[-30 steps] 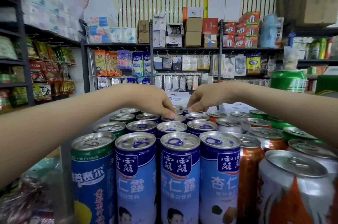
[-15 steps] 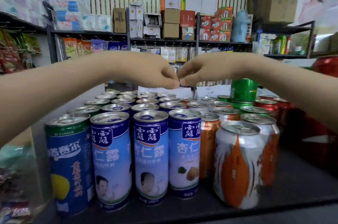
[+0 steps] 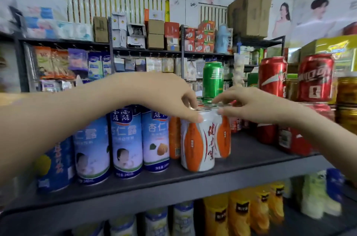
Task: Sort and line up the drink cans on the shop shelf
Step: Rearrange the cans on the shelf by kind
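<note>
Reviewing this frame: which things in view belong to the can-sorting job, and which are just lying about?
Job: front orange-and-white can, gripped at the top by the left hand; second orange-and-white can behind it, near the right hand; blue cans; green can; red cans; shelf.
Lying about: cardboard boxes; hanging snack packets; yellow tubes on the shelf below.

Near the front edge of the shelf [image 3: 251, 150], the orange-and-white can [image 3: 197, 145]: metal, glossy print, bare silver lid catching light. Blue almond-drink cans [image 3: 126, 145] beside it have the same slick sheen. Red cola cans [image 3: 272, 76] shine too. The shelf board is dark and matt. Up top, a dull brown cardboard box [image 3: 249, 13].
</note>
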The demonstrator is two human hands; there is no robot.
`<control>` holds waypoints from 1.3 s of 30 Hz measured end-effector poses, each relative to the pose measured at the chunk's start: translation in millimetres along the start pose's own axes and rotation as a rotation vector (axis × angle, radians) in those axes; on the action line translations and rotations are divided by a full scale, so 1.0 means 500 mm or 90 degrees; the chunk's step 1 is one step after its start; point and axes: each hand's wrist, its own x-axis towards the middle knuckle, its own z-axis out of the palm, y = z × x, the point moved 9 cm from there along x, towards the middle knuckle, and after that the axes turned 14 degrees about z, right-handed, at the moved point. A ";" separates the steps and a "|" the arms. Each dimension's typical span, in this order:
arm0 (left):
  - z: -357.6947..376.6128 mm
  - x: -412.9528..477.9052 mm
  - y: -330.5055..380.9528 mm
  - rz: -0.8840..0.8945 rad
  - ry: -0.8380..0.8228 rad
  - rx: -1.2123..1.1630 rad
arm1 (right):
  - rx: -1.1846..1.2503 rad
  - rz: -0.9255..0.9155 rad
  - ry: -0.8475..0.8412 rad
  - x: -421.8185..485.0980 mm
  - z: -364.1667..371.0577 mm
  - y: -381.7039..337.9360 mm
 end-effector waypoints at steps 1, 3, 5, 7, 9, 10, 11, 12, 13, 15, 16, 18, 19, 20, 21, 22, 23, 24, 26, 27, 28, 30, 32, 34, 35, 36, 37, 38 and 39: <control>0.003 0.002 0.005 -0.010 0.001 0.011 | 0.003 -0.004 0.008 -0.006 0.008 0.011; 0.009 0.005 0.012 -0.040 0.015 0.027 | 0.029 -0.018 0.023 -0.017 0.023 0.026; 0.017 0.006 0.014 -0.092 0.025 0.030 | 0.063 -0.024 0.026 -0.022 0.039 0.042; 0.020 0.008 0.014 -0.151 0.033 0.046 | 0.142 -0.033 0.019 -0.020 0.053 0.058; 0.018 0.008 0.016 -0.213 0.056 0.053 | 0.223 -0.050 0.010 -0.019 0.063 0.065; 0.018 0.006 0.020 -0.244 0.078 0.048 | 0.258 -0.058 0.002 -0.019 0.071 0.068; 0.020 0.002 0.023 -0.274 0.106 0.046 | 0.298 -0.065 -0.004 -0.019 0.080 0.070; 0.023 -0.003 0.029 -0.303 0.138 0.057 | 0.341 -0.071 -0.008 -0.021 0.090 0.069; 0.026 -0.010 0.036 -0.332 0.174 0.077 | 0.379 -0.077 -0.009 -0.026 0.099 0.068; 0.035 -0.022 0.058 -0.378 0.282 0.128 | 0.430 -0.080 0.013 -0.034 0.114 0.068; 0.041 -0.028 0.073 -0.391 0.351 0.142 | 0.438 -0.077 0.031 -0.036 0.120 0.068; 0.061 -0.037 0.104 -0.394 0.480 0.151 | 0.440 -0.070 0.058 -0.039 0.127 0.068; 0.071 -0.041 0.117 -0.393 0.538 0.150 | 0.440 -0.065 0.066 -0.039 0.130 0.068; 0.081 -0.044 0.128 -0.396 0.587 0.140 | 0.439 -0.061 0.071 -0.039 0.133 0.068; 0.089 -0.047 0.137 -0.401 0.626 0.124 | 0.440 -0.061 0.078 -0.040 0.136 0.068; 0.097 -0.049 0.141 -0.410 0.650 0.099 | 0.439 -0.062 0.083 -0.042 0.140 0.067; 0.106 -0.049 0.142 -0.423 0.661 0.063 | 0.438 -0.063 0.087 -0.045 0.143 0.066; 0.117 -0.047 0.138 -0.439 0.654 0.016 | 0.437 -0.059 0.087 -0.047 0.145 0.066; 0.138 -0.039 0.130 -0.454 0.632 -0.057 | 0.449 -0.043 0.081 -0.048 0.152 0.068; 0.146 -0.035 0.128 -0.454 0.624 -0.079 | 0.460 -0.038 0.081 -0.049 0.153 0.069; 0.153 -0.030 0.127 -0.450 0.622 -0.104 | 0.466 -0.033 0.087 -0.051 0.153 0.070; 0.163 -0.026 0.125 -0.445 0.629 -0.147 | 0.469 -0.024 0.101 -0.053 0.154 0.073; 0.168 -0.028 0.122 -0.451 0.645 -0.168 | 0.488 -0.025 0.100 -0.055 0.155 0.074; 0.174 -0.034 0.118 -0.457 0.674 -0.205 | 0.525 -0.028 0.092 -0.058 0.158 0.078; 0.178 -0.039 0.117 -0.468 0.685 -0.219 | 0.541 -0.027 0.088 -0.059 0.160 0.082; 0.182 -0.044 0.116 -0.491 0.689 -0.216 | 0.555 -0.024 0.083 -0.059 0.162 0.086; 0.186 -0.051 0.118 -0.523 0.681 -0.192 | 0.567 -0.023 0.078 -0.059 0.164 0.091; 0.188 -0.058 0.120 -0.557 0.665 -0.163 | 0.572 -0.021 0.073 -0.060 0.165 0.094; 0.190 -0.063 0.121 -0.580 0.651 -0.144 | 0.573 -0.021 0.068 -0.061 0.165 0.097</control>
